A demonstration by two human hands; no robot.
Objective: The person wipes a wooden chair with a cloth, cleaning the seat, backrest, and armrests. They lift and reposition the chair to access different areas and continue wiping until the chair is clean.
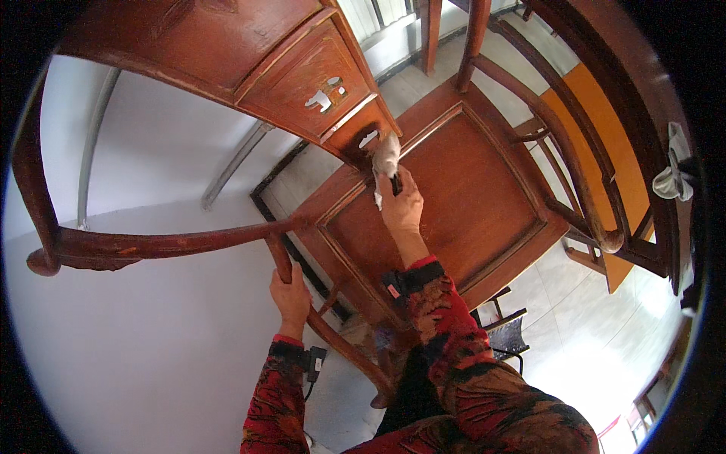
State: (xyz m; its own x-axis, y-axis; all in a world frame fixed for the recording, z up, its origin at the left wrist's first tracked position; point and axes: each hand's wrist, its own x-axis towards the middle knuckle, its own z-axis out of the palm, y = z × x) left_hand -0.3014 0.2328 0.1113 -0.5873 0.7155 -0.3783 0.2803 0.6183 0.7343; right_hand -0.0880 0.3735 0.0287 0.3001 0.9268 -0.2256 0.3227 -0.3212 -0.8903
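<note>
A reddish-brown wooden armchair (442,198) with a framed seat fills the middle of the view. Its carved back splat (300,85) has cut-out openings. Low on the splat, my right hand (402,204) presses a whitish cloth (387,154) beside the lowest cut-out, where the wood looks dark. Something dark, perhaps a handle, shows between the fingers; its full shape is hidden. My left hand (291,298) is wrapped around the chair's arm support (279,258), below the curved armrest (170,244).
A white wall (130,340) stands close on the left, with grey pipes (235,164) along it. More wooden furniture (573,130) crowds the right, where a white cloth (673,176) hangs. A small black seat (507,337) stands on the tiled floor (558,295).
</note>
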